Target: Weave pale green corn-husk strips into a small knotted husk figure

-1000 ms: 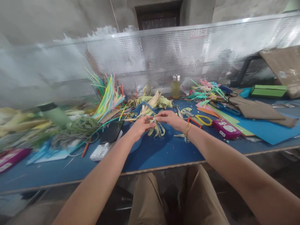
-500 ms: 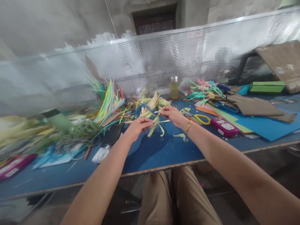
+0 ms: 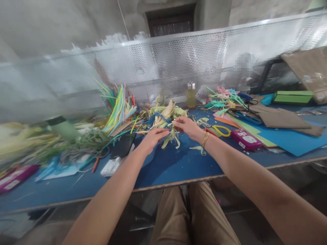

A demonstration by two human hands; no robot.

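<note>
In front of me, my right hand (image 3: 187, 127) pinches the top of a small bundle of pale green corn husk strips (image 3: 174, 139). Its loose ends hang over the blue tabletop. My left hand (image 3: 154, 137) comes in from the left, thumb and fingertips closed together at the bundle's edge; what lies between them is too small to see clearly. Just behind both hands is a heap of dry corn husks (image 3: 167, 112) with blue cord (image 3: 156, 119) across it. One loose curled husk strip (image 3: 198, 148) lies near my right wrist.
Scissors with yellow and red handles (image 3: 221, 130) and a magenta box (image 3: 245, 139) lie to the right. A bottle (image 3: 190, 96) stands behind. Leftward are a black phone (image 3: 123, 146), colourful pipe cleaners (image 3: 119, 109) and tangled green cord (image 3: 93, 139). Cardboard (image 3: 286, 118) lies at right.
My left fingertips have shifted slightly right and up along the husk bundle. My right hand keeps its pinch and has barely moved. The view has shifted slightly.
</note>
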